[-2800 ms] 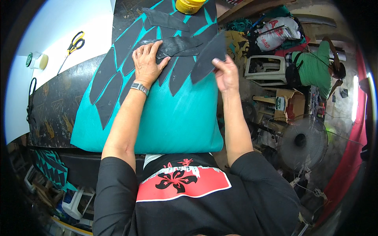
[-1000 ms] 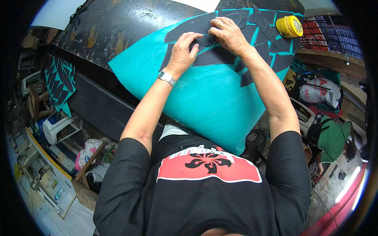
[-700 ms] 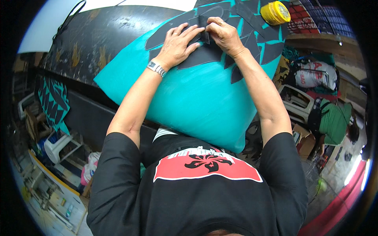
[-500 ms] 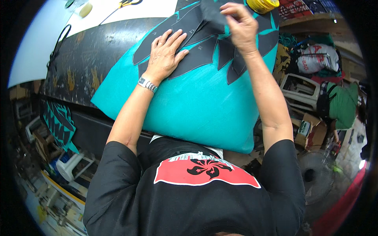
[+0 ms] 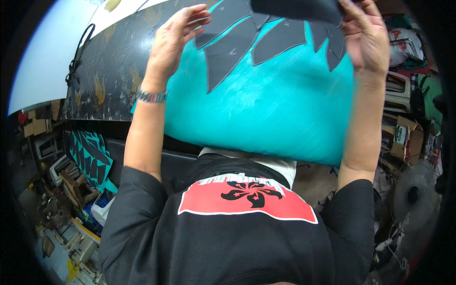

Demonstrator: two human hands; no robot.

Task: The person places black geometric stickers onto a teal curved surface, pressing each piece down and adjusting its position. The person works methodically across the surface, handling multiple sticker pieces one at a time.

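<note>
A large teal sheet [image 5: 266, 109] hangs over the near edge of the table. Dark grey leaf-shaped pieces [image 5: 230, 54] with pale outlines lie on it, their points toward me. My right hand [image 5: 368, 40] grips the right end of a loose dark grey piece [image 5: 299, 8] at the top edge, lifted over the other pieces. How its fingertips meet the piece is partly blurred. Raised above the sheet's left side, my left hand [image 5: 175, 38] has its fingers stretched out and holds nothing; a metal watch is on that wrist.
The dark, scuffed tabletop [image 5: 111, 71] extends to the left, with a white board [image 5: 45, 52] and a black cord [image 5: 76, 59] beyond. A second teal-and-dark patterned piece [image 5: 90, 159] hangs lower left. Stools and cartons [image 5: 408, 137] crowd the right, near a fan [image 5: 414, 197].
My left hand has lifted off the dark pieces and moved left. My right hand has moved right, with the loose piece now spread wider at the top. The view has shifted.
</note>
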